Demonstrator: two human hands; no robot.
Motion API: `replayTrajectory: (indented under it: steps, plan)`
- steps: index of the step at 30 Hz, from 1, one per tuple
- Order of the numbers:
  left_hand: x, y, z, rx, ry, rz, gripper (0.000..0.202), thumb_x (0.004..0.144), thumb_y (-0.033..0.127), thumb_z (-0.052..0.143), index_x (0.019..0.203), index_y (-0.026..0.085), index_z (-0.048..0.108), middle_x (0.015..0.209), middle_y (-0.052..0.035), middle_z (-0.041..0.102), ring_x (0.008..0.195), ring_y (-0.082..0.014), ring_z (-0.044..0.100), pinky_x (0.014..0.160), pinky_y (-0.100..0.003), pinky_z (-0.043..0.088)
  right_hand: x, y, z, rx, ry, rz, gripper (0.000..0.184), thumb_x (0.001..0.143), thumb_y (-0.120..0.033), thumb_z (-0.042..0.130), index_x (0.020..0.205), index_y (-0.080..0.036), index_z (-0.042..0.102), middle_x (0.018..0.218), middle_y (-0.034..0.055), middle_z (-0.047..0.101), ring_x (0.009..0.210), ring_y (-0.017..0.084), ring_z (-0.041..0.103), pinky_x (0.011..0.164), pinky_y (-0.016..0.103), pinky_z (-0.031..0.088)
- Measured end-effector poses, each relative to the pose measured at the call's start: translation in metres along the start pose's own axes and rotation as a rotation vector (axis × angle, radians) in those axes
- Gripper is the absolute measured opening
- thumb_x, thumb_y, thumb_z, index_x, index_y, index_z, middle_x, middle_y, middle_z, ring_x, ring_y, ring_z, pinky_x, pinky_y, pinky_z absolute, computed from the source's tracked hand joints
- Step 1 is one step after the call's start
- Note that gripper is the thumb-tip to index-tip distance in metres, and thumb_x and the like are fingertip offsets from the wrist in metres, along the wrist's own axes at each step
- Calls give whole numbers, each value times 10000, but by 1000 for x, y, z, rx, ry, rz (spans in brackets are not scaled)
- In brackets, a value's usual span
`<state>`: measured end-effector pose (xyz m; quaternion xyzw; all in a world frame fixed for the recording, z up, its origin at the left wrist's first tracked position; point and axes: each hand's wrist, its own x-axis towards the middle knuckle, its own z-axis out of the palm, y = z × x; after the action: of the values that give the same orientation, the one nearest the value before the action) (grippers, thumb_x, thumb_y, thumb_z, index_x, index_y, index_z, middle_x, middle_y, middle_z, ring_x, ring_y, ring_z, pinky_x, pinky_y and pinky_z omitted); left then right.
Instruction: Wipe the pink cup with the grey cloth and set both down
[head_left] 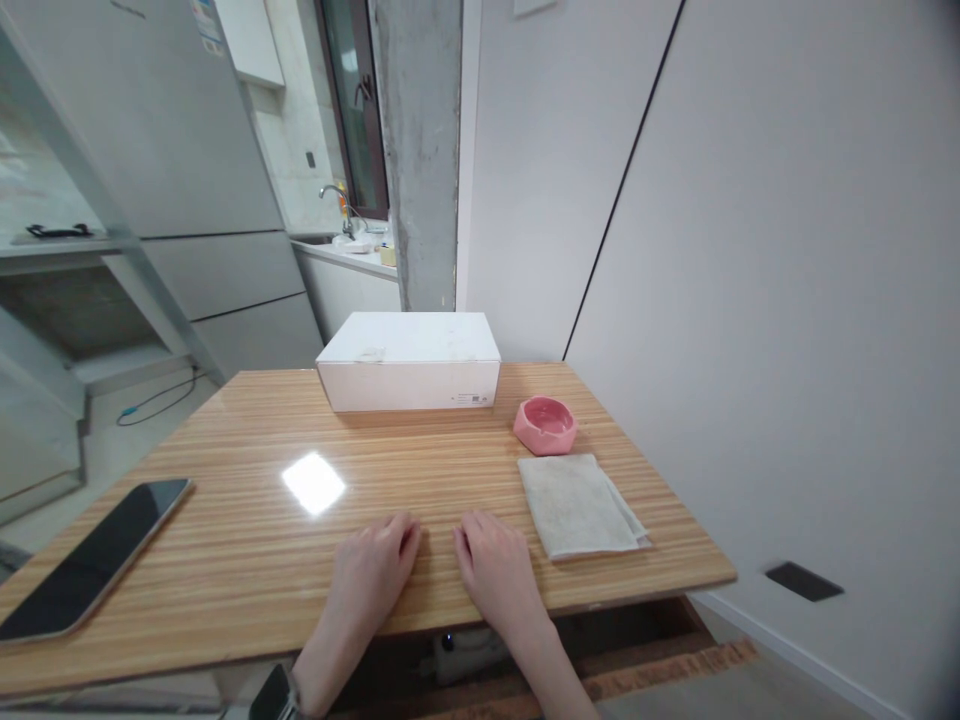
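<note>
Both my hands rest palm down on a wooden table (pixel 225 560) near its front edge. My left hand (pixel 375 570) lies flat with fingers loosely curled and holds nothing. My right hand (pixel 491 565) lies beside it, fingers together and stretched forward, also with nothing in it. A folded grey-white cloth (pixel 577 505) lies just right of my right hand. Behind the cloth sits a pink ashtray (pixel 546 424). A white rectangular box (pixel 409 362) stands at the table's far edge.
A dark phone (pixel 94 555) lies face up at the table's left front corner. A white wall runs close along the table's right side. A refrigerator (pixel 187 170) and a kitchen counter with a tap (pixel 334 195) stand behind on the left.
</note>
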<state>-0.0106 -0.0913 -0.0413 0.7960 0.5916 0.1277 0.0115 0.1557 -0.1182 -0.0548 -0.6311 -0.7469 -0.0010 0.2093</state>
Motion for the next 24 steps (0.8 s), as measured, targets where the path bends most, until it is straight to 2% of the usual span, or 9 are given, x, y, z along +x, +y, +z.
replayTrajectory:
  steps: [4, 6, 8, 9, 11, 13, 15, 19, 24]
  plan:
    - [25, 30, -23, -222, 162, 91, 298, 911, 344, 416, 680, 206, 542, 682, -13, 612, 642, -152, 577, 588, -266, 371, -1, 0, 2, 9, -21, 33, 195, 901, -155, 455, 745, -201, 564, 723, 8, 639, 681, 154, 591, 601, 287, 271]
    - [46, 52, -34, -377, 224, 201, 205, 880, 327, 470, 737, 204, 551, 768, -27, 603, 750, -166, 578, 671, -274, 416, -1, 1, 3, -14, -39, 49, 200, 877, -134, 475, 722, -197, 584, 704, 17, 652, 655, 156, 595, 582, 290, 249]
    - [72, 75, -37, -525, 246, 319, 150, 842, 332, 533, 904, 201, 572, 935, -57, 599, 930, -201, 565, 818, -321, 439, -1, 1, 3, -37, -50, 62, 206, 867, -137, 486, 699, -191, 594, 695, 31, 659, 647, 163, 600, 570, 291, 232]
    - [86, 87, -34, -590, 229, 374, 260, 814, 342, 575, 1033, 204, 556, 1053, -76, 578, 1031, -220, 538, 899, -350, 425, -1, 0, 2, -40, -49, 65, 211, 873, -149, 483, 700, -188, 597, 698, 37, 663, 650, 167, 603, 567, 291, 228]
    - [114, 107, -22, -709, 179, 429, 617, 716, 369, 681, 1258, 202, 439, 1252, -115, 488, 1197, -259, 450, 1023, -394, 358, -1, 0, 1, -32, -42, 68, 224, 893, -178, 466, 715, -187, 601, 707, 43, 668, 655, 169, 607, 563, 289, 224]
    - [139, 126, -5, -794, 71, 389, 896, 621, 416, 750, 1367, 175, 316, 1356, -167, 394, 1288, -308, 367, 1063, -423, 315, 0, -1, -1, -19, -38, 63, 222, 901, -187, 452, 734, -190, 598, 711, 38, 668, 652, 166, 607, 558, 288, 220]
    - [157, 141, 13, -829, -11, 325, 1047, 550, 458, 787, 1401, 150, 260, 1401, -212, 330, 1331, -358, 304, 1075, -459, 281, 0, -1, -3, -15, -44, 61, 213, 894, -177, 450, 737, -195, 592, 705, 31, 664, 640, 164, 606, 550, 290, 212]
    - [175, 161, 37, -806, -49, 250, 1099, 500, 499, 801, 1396, 147, 271, 1389, -231, 324, 1294, -387, 353, 1040, -466, 310, 1, -1, -6, -13, -69, 60, 162, 853, -151, 489, 736, -195, 593, 710, 28, 667, 635, 166, 614, 536, 290, 202]
    - [175, 168, 41, -787, 28, 157, 905, 611, 538, 726, 1356, 195, 343, 1244, -179, 463, 1141, -318, 514, 921, -395, 416, 0, 1, -6, -13, -99, 61, 116, 834, -157, 527, 759, -192, 607, 734, 36, 678, 650, 178, 628, 539, 284, 226]
